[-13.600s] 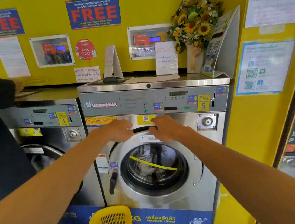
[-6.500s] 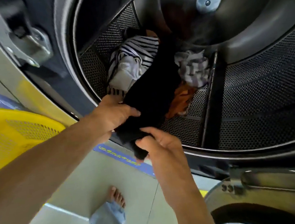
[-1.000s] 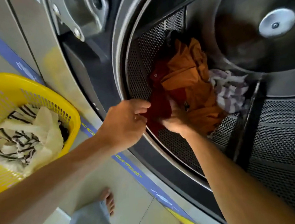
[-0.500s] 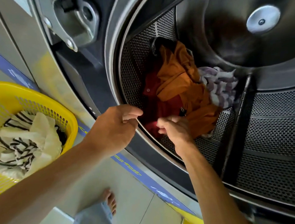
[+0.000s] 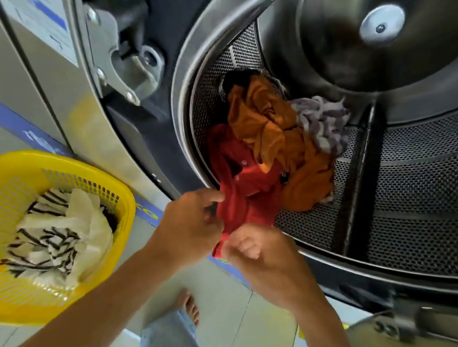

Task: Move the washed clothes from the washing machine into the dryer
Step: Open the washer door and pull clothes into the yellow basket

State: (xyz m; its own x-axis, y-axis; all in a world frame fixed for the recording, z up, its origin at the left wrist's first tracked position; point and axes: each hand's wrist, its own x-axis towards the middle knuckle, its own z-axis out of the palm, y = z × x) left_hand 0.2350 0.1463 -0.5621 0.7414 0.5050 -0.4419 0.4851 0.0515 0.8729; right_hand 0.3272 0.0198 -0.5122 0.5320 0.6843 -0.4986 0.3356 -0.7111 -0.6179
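Observation:
The washing machine's steel drum point(image 5: 411, 181) stands open on the right. A red shirt point(image 5: 244, 188) hangs out over the drum's rim. My left hand point(image 5: 190, 223) grips its edge and my right hand point(image 5: 263, 258) is closed on its lower end, just outside the rim. Behind it in the drum lie an orange garment point(image 5: 281, 139) and a grey-and-white striped cloth point(image 5: 324, 122). A dark garment point(image 5: 235, 78) shows at the far back of the pile.
A yellow laundry basket point(image 5: 6, 307) stands on the floor at the left, holding a black-and-white striped garment point(image 5: 55, 236). The door hinge bracket point(image 5: 123, 59) juts out above the opening. My leg in jeans and bare foot point(image 5: 190, 306) are on the tiled floor below.
Both hands have pulled the red shirt outward over the drum's rim. My left hand, empty half a second ago, now grips the shirt too.

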